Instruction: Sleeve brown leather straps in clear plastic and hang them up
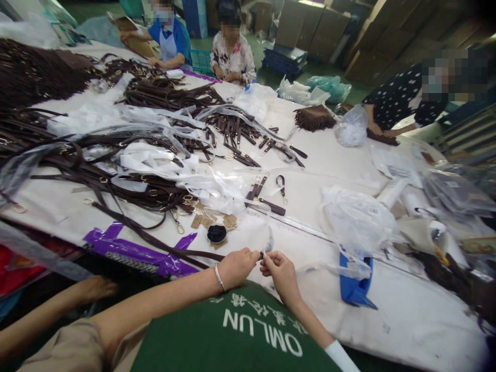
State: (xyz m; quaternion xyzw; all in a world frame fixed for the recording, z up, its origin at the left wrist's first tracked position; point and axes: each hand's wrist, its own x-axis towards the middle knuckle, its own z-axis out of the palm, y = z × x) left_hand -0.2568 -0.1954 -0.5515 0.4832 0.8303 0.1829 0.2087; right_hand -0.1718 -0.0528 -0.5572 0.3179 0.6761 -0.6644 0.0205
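Note:
My left hand [239, 266], with a bracelet at its wrist, is closed around a long dark brown strap [155, 238]. The strap runs left across the table's near edge to a gold clip [88, 201]. Close beside it, my right hand [281, 274] pinches the small dark end that pokes out of my left fist. Clear plastic film [266, 235] shows just beyond my fingertips. Left of that lie a small round container with black contents [216, 234] and brown paper tags [201, 217] with white strings.
Brown straps with gold clips [155, 191] and white wrapping [186, 173] heap the left side. Short wrist straps [271, 205] lie mid-table. A blue tape dispenser [356, 281] and plastic bag [356, 217] stand right. A co-worker's arm [58, 305] reaches in at lower left; other people work across the table.

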